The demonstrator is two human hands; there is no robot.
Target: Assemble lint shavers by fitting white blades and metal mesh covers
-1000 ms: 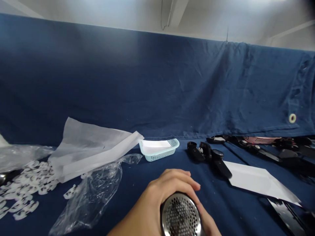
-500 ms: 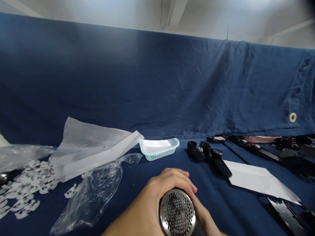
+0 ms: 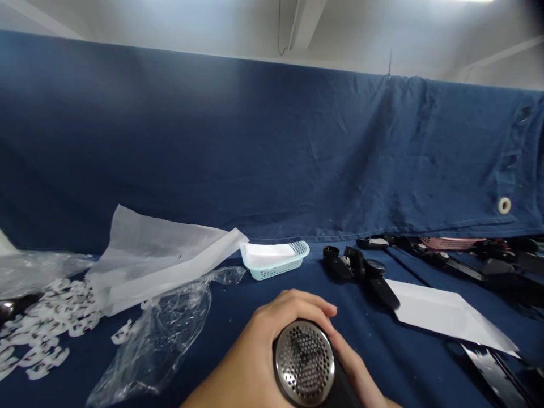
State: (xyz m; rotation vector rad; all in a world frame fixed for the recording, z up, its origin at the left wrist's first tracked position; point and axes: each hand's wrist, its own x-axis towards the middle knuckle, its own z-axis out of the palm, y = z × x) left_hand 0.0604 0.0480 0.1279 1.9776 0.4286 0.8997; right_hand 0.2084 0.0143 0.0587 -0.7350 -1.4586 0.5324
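Observation:
A black fabric shaver (image 3: pixel 305 364) with a round, perforated metal head is held low in the middle, its head facing me. My left hand (image 3: pixel 255 354) wraps round its left side and over the top, fingers closed. On the other side, my right hand (image 3: pixel 357 368) presses against the shaver's body, with its fingers close to those of the left. The lower part of the shaver is cut off by the frame's bottom edge. Beyond the hands stands a pale-green basket (image 3: pixel 278 271) with white paper inside. Similar black shaver bodies (image 3: pixel 381 286) lie to its right.
At left are a pile of small white plastic pieces (image 3: pixel 55 323), a clear plastic bag (image 3: pixel 157 334) and a translucent white sheet (image 3: pixel 148 260). White paper (image 3: pixel 446 314), black parts (image 3: pixel 501 371) and a pink basket (image 3: pixel 453 243) lie right. A blue curtain (image 3: pixel 255 141) hangs behind.
The shaver and both hands have shifted slightly. The left fingertips reach a little further right over the top. Both hands keep their grip, and the surroundings are the same.

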